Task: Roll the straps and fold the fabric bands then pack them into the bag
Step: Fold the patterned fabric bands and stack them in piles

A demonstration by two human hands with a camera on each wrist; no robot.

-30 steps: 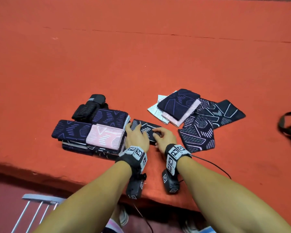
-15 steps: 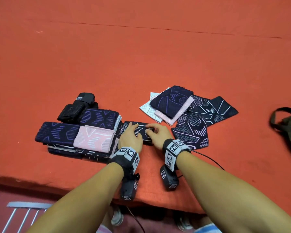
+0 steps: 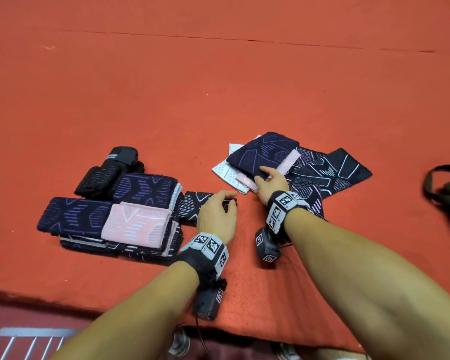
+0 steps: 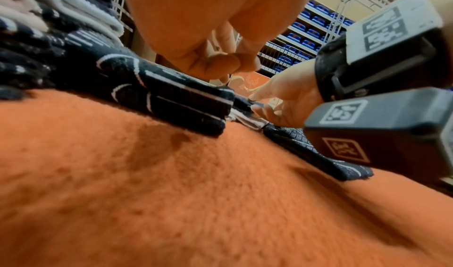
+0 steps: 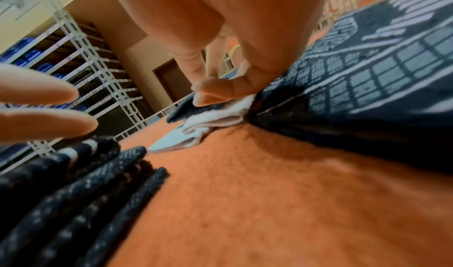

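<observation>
The right hand (image 3: 270,181) has left the folded band (image 3: 192,207) under the relaxed, empty left hand (image 3: 217,216) and now pinches a fresh band (image 3: 260,158) from the unfolded pile just ahead, so another fold begins.

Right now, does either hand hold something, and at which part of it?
The right hand pinches the near edge of the navy band on the unfolded pile. The left hand rests on the folded black band; no clear grip shows.
</observation>
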